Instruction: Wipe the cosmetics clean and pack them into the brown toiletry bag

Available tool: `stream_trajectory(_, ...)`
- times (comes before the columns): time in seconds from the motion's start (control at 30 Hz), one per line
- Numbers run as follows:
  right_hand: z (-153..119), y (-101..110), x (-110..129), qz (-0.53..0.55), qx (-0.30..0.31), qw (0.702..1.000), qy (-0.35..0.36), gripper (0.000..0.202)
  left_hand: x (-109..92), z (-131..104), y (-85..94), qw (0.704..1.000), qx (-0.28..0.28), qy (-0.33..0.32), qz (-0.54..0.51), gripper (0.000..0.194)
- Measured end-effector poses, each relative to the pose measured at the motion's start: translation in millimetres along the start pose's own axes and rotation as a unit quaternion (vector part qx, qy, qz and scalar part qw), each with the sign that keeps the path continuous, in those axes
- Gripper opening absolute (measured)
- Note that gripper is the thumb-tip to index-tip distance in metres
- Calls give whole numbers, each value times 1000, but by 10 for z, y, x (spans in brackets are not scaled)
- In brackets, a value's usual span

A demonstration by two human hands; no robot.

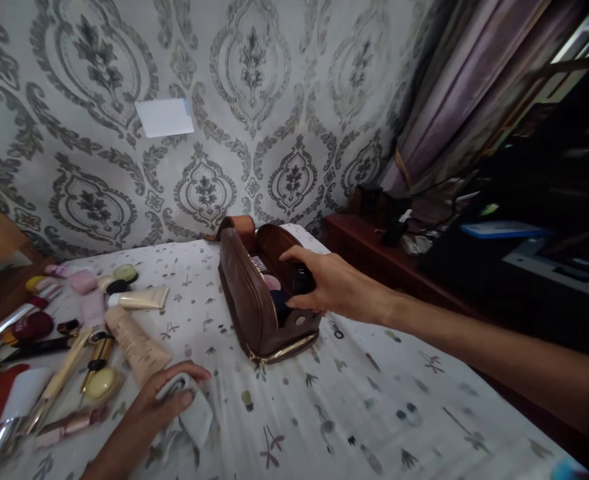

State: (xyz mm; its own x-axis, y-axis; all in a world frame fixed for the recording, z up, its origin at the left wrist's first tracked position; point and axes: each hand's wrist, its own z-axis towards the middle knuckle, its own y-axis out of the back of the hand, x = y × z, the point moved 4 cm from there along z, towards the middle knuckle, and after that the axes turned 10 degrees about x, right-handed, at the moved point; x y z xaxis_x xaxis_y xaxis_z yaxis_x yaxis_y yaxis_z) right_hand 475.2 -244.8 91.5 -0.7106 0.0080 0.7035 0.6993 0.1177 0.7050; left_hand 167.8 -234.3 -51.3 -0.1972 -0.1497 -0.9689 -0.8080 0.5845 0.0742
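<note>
Brown pouch (254,300) lies unzipped, long axis running away; right hand (332,287) sets a dark bottle (302,280) inside, left hand (162,400) nearer, gripping a white packet (194,417).

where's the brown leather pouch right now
In the head view the brown leather pouch stands open near the middle of the patterned cloth, close to the wallpapered wall, with the right hand reaching into it and scattered cosmetics to its left.
</note>
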Motion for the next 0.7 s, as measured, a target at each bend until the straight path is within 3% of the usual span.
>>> stream_trajectory(0.1,39,-22,8,-37,22,999,-5,29,13,15,34,999,11,-1,35,46)
stream_trajectory(0.47,231,-27,54,-106,160,968,-160,23,-88,17,18,994,32,-28,100,38)
stream_trajectory(0.7,351,-164,153,-219,167,940,-199,14,-88,6,-1,993,38,-48,101,34)
